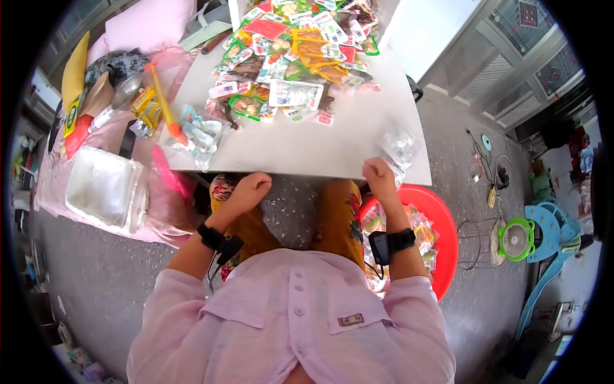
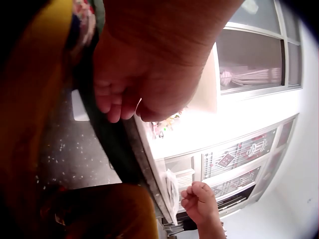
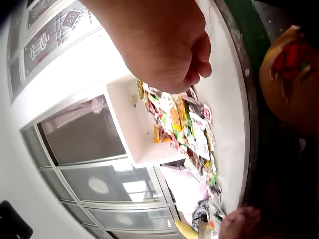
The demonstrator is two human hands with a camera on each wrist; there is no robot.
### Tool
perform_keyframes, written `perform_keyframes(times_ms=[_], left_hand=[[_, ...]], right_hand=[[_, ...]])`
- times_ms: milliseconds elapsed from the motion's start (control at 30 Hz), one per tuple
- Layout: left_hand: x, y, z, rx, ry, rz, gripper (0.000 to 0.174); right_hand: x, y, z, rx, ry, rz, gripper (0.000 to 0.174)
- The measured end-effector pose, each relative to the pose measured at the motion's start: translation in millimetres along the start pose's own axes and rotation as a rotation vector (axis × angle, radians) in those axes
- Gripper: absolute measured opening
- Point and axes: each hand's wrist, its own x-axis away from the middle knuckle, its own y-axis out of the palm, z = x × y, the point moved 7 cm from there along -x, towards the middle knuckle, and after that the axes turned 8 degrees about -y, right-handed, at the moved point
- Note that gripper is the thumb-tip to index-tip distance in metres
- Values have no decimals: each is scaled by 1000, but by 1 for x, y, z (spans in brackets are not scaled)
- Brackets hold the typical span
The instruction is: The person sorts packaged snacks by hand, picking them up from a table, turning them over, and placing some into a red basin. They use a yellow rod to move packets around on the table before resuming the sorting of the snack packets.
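Note:
My left hand [image 1: 254, 187] hovers just in front of the table's near edge, fingers loosely curled with nothing in them. The right hand [image 1: 380, 178] is at the same edge farther right, fingers also loosely curled and holding nothing. Clear crumpled plastic [image 1: 398, 144] lies on the table corner beside it. Farther back on the white table [image 1: 288, 147] spreads a heap of sealed snack packets [image 1: 313, 48] in green, orange, red and white. A silvery white packet [image 1: 295, 94] lies on the heap's near side. The right wrist view shows the packets [image 3: 172, 117] beyond the right hand.
A red basin [image 1: 449, 256] of colourful packets stands on the floor by my right forearm. At left, a pink-covered surface holds a white foam box [image 1: 96, 185]. A yellow tube [image 1: 162, 99] with orange ends and bluish plastic packaging [image 1: 201, 131] lie at the table's left edge.

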Motion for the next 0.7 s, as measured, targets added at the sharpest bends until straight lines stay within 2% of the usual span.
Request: perform_keyframes(times_ms=[67,133,167,200,300,367,533,600,667,700], left_hand=[[-21,-14,21,-21,31,77,13],[-48,-24,39,-40,55,82,13],[-76,-34,57,-136,191,172,14],[-96,-33,53,-218,140,133,18],[-134,-32,60,-393,318,271,28],[-152,-29,57,-540,245,335,40],[-181,-27,56,-799,144,374,55],[-189,-26,56,-850,137,387,55],[-194,-24,58,-877,122,318,51],[-195,-22,60,-893,115,281,50]], right_hand=[[-12,18,-22,62,-138,21,10],[-23,36,-19,139,-226,83,10],[-31,43,-19,177,-273,116,11],[-33,43,-31,282,-359,139,18],[-47,23,-41,599,-452,230,28],[-53,-6,-19,715,-377,301,44],[-41,-67,32,1013,304,146,65],[-35,-65,41,948,364,95,66],[-34,-56,42,917,402,43,65],[-37,-44,40,915,331,39,63]])
